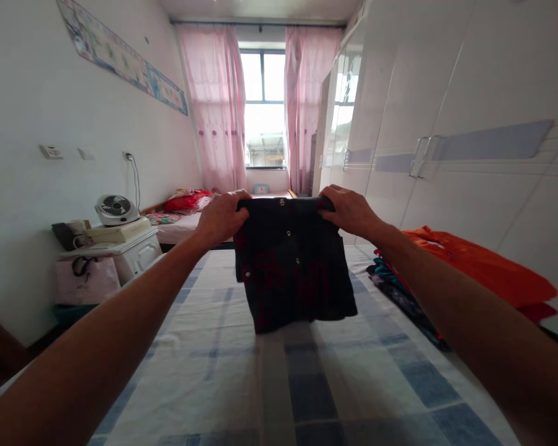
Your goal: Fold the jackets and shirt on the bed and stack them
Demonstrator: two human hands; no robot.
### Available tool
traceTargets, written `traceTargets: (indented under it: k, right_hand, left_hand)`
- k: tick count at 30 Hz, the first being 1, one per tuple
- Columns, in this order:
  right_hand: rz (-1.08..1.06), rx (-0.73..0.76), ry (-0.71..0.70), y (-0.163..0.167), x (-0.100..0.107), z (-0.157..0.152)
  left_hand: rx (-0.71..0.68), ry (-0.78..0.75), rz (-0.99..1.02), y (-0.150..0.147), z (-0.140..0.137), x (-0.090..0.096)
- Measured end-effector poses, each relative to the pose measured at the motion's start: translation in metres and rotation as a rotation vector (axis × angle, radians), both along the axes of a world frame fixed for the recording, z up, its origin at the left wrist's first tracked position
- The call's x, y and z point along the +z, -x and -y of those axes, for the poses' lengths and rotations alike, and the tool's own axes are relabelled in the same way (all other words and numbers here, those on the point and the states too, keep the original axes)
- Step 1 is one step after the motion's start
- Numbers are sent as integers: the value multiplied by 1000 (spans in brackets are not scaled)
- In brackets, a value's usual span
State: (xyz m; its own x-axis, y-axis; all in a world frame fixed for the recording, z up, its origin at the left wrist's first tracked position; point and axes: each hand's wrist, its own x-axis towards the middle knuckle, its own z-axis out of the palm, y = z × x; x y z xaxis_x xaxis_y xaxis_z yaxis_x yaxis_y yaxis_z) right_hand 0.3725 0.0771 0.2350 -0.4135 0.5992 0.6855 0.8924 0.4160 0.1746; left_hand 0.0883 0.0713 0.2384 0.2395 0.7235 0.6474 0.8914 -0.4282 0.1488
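Observation:
Between my hands hangs a dark buttoned garment point(295, 266), black with faint reddish patches and a row of small shiny buttons down its front. My left hand point(223, 217) is closed on its top left corner, and my right hand point(348, 210) pinches the top right corner. The upper edge is stretched level between them, while the lower edge hangs unevenly above the bed. Its kind is hard to make out in the dim light. Beneath it spreads a white and blue checked bedsheet point(199, 347).
On the right of the bed lie a folded orange garment point(478, 266) and a pile of dark clothes point(400, 294). A white cabinet point(139, 257) with a fan point(117, 209) stands left, beside a pink bag point(86, 282). White wardrobes point(400, 111) line the right wall.

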Motion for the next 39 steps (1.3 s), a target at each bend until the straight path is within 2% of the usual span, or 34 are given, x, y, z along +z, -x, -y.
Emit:
traceTargets:
  k: [2,4,5,7,9,11,12,14,15,18,21,23,25,28,30,34,37,39]
  right_hand:
    - [-38,-25,-88,-3,3,1]
    - [-68,-30,-134,-7,-8,14]
    - [-73,-26,-129,-10,-20,25]
    - [-57,1,-40,-14,-57,56]
    - [-21,54,172,-19,-104,94]
    - [-21,87,491,-24,-146,132]
    - [-59,91,665,-25,-161,148]
    - [-168,75,856,-27,-176,169]
    - [-222,66,877,-26,-176,173]
    - [-302,105,782,-15,-163,163]
    - [-284,235,675,4,-159,131]
    - [-246,242,602,15,-172,105]
    - [-208,154,559,20,-197,80]
    - [-178,18,585,20,-234,55]
    - [-178,-11,602,17,-250,48]
    - [-196,2,578,14,-258,49]
    - [-251,45,577,12,-253,50]
    - [-347,63,558,8,-247,45]
  left_hand:
    - [22,-99,16,-7,-1,0]
    - [-61,-171,7,-8,9,-11]
    - [-129,-191,-14,-7,18,-21]
    - [-279,-167,-90,-2,43,-54]
    - [-441,-20,-184,5,73,-95]
    - [-637,250,-273,12,103,-134]
    - [-681,386,-274,16,114,-150]
    - [-677,562,-199,21,126,-172]
    - [-638,593,-140,22,125,-177]
    - [-509,546,-25,14,104,-181]
    - [-433,471,-23,-12,75,-188]
    - [-403,427,-51,-33,62,-200]
    - [-374,395,-94,-49,55,-219]
    - [-327,396,-150,-61,52,-245]
    - [-321,405,-170,-61,51,-254]
    - [-336,404,-168,-58,50,-254]
    - [-347,380,-120,-57,52,-248]
    - [-418,339,-72,-56,58,-243]
